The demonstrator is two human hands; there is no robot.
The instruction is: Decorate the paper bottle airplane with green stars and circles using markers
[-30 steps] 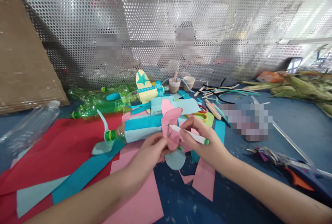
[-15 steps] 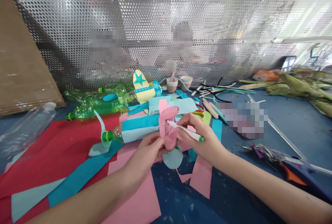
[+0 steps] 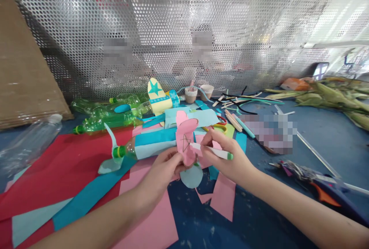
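Note:
My left hand (image 3: 170,160) pinches the lower edge of a pink paper cutout (image 3: 186,126) with rounded lobes. A star outline is drawn in dark line on its face. In my right hand (image 3: 226,154) is a white marker (image 3: 215,150) with a green end, its tip at the right side of the star. Just behind my left hand lies a plastic bottle (image 3: 131,149) wrapped in blue and light blue paper, green cap to the left; whether the cutout is joined to it I cannot tell. A light blue paper disc (image 3: 191,176) shows below the cutout.
Red paper (image 3: 95,152) and pink paper (image 3: 150,218) spread over the blue table. Green bottles (image 3: 109,120) and a yellow paper-wrapped bottle (image 3: 160,102) lie behind. Scissors (image 3: 220,126) sit beyond my right hand; a glue gun (image 3: 325,187) and corn husks (image 3: 325,95) are right.
The marker has moved slightly right and down across the pink cutout. More lines of the star now show. My left hand has stayed nearly in place.

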